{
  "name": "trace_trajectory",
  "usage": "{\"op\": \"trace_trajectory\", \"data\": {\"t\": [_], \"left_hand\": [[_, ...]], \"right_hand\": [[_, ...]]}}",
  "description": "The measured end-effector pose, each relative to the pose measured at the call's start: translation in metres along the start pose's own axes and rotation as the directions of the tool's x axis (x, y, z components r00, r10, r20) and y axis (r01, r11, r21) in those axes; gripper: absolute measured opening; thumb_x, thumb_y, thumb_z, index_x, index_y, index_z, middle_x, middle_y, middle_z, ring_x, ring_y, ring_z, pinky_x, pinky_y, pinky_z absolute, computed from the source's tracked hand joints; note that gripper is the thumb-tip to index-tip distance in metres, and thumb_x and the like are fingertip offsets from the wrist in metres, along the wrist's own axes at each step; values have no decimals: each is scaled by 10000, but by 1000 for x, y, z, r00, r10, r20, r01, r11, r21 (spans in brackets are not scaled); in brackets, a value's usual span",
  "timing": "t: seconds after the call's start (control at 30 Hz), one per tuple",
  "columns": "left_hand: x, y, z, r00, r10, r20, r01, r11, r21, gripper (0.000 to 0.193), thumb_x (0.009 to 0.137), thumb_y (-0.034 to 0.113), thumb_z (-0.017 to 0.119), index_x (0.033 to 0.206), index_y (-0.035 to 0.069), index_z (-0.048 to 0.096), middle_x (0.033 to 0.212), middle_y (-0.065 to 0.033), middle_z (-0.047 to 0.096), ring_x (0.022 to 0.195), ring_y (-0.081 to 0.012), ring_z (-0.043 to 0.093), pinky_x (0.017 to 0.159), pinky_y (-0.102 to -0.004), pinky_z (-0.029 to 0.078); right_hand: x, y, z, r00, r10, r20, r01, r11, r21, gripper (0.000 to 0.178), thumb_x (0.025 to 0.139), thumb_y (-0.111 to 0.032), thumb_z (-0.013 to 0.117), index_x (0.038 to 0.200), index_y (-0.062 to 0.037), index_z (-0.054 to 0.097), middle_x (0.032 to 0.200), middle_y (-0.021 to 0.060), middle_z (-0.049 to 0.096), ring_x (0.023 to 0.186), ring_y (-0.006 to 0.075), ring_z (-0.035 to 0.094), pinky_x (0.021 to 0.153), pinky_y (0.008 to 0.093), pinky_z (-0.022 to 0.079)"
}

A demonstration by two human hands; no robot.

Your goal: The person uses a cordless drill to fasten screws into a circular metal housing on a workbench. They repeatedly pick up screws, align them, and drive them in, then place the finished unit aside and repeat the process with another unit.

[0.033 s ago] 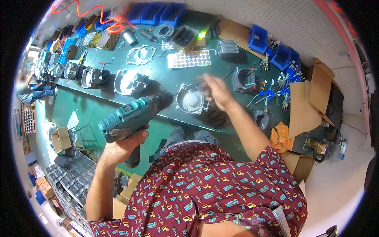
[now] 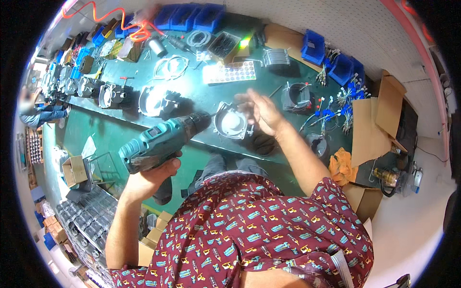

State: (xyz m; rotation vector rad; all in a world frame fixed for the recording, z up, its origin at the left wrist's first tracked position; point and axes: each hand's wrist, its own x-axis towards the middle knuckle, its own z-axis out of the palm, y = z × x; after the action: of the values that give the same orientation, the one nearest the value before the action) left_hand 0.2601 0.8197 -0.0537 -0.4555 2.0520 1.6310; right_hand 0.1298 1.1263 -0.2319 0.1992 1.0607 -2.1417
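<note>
We hold the drill in our left hand, fingers wrapped round its handle; the trigger finger is hidden. The housing lies on the bench right before us, its open face up. The bit points at its left rim, though we cannot tell whether they touch. Our right hand hangs by the right rim, fingers loosely spread and blurred; we see nothing pinched in them and cannot tell if they touch metal.

To work well here, we judge, we should line the bit up straight with its hole, brace the housing against twisting, and keep our fingertips clear of the chuck.

We count one drill, one sticker sheet, one orange cloth, one red-handled tool, one screw box, two cable coils and three blue bins along the back edge.
</note>
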Motion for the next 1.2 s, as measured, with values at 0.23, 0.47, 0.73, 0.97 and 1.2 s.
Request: {"op": "trace_trajectory", "data": {"t": [0.23, 0.47, 0.73, 0.97, 1.2], "left_hand": [[17, -5, 7, 1000, 3, 17, -3, 999, 45, 234, 881, 131, 729, 1082, 45, 646, 930, -16, 654, 764, -116, 599, 689, -292, 514], [49, 5, 34, 976, 155, 152, -190, 948, 256, 443, 858, 13, 686, 1287, -3, 577, 1204, -96, 654, 1091, -161, 606, 934, -327, 507], [69, -4, 38, 934, 234, 272, -299, 926, 230, 517, 875, -29, 653, 1373, 1, 518, 1309, -92, 626, 1175, -179, 576, 1046, -343, 440], [98, 77, 48, 920, 107, 376, -388, 367, 845, 340, 808, 244, 716, 1076, 40, 674, 968, -202, 705, 896, -361, 679, 782, -434, 551], [124, 110, 64, 881, 216, 422, -469, 270, 841, 354, 767, 221, 727, 1087, 81, 669, 953, -184, 708, 910, -377, 674, 796, -449, 554]], "right_hand": [[0, 6, -22, 962, -134, -240, 122, 990, -63, 124, 960, -100, 582, 1027, -20, 649, 857, 29, 627, 665, 59, 539, 546, 191, 457], [6, 20, -30, 912, -384, -145, 53, 459, -887, 485, 766, -279, 762, 1141, 18, 689, 968, 136, 714, 827, 201, 657, 760, 333, 535], [19, 45, -40, 883, -467, -47, 133, 343, -930, 478, 720, -271, 732, 1123, -14, 712, 992, 225, 678, 976, 362, 645, 918, 428, 499], [15, 35, -33, 908, -418, 21, 183, 351, -918, 320, 723, -254, 697, 973, -56, 728, 924, 232, 649, 900, 362, 596, 826, 443, 474], [29, 52, -51, 796, -559, 232, 336, 91, -937, 314, 728, -253, 713, 957, -37, 724, 862, 229, 641, 870, 393, 615, 813, 474, 476]]}}
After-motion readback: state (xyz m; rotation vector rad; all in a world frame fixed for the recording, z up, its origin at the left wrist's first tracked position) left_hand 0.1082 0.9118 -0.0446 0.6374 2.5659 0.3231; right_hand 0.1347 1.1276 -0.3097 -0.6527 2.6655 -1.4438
